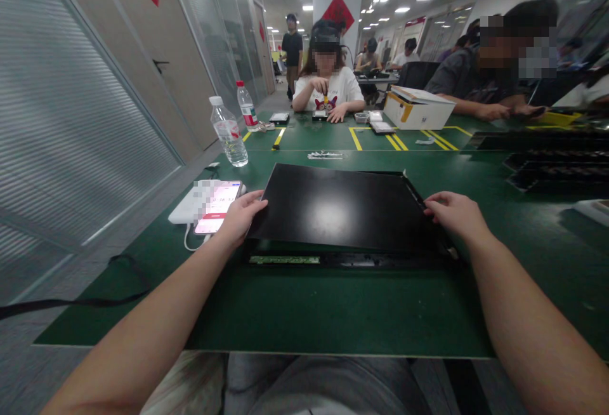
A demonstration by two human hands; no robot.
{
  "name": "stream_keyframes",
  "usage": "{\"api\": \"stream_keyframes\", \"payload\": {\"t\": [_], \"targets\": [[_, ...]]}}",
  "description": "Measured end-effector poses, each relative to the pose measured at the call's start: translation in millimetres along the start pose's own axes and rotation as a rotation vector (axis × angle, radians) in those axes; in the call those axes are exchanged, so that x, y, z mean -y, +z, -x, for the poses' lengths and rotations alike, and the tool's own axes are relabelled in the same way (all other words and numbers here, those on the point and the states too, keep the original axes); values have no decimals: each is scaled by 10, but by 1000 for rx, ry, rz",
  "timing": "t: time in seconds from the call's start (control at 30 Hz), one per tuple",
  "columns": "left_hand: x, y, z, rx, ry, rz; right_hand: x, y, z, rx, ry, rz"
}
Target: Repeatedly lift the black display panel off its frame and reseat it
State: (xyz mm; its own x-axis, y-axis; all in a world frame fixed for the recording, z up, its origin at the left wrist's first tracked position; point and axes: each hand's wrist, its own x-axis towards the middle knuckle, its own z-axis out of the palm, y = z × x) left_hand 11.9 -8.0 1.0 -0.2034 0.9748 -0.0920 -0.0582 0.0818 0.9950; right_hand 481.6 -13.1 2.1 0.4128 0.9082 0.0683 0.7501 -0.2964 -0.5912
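Note:
A flat black screen panel (328,205) lies askew over a shallow black frame (380,260), its left side sticking out beyond it. Along the frame's near edge runs a green circuit board strip (284,260). My left hand (240,217) is closed on the panel's left edge, thumb on top. At the right edge, my right hand (454,213) has its fingers pinched together on the panel's rim, close to the frame's side. The undersides of the panel and the fingertips beneath it are hidden.
Left of the panel lie a lit phone (219,205) and a white device (190,202) with a cable. Two bottles, a clear one (231,132) and a red-capped one (247,107), stand behind. Black parts (547,161) are stacked right. Across the green table (333,313), a person handles a small device.

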Motion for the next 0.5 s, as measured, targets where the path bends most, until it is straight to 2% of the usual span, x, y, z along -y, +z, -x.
{"api": "stream_keyframes", "payload": {"t": [0.5], "targets": [[-92, 12, 25, -53, 41, 24, 9, -5, 9, 1, 30, -34]]}}
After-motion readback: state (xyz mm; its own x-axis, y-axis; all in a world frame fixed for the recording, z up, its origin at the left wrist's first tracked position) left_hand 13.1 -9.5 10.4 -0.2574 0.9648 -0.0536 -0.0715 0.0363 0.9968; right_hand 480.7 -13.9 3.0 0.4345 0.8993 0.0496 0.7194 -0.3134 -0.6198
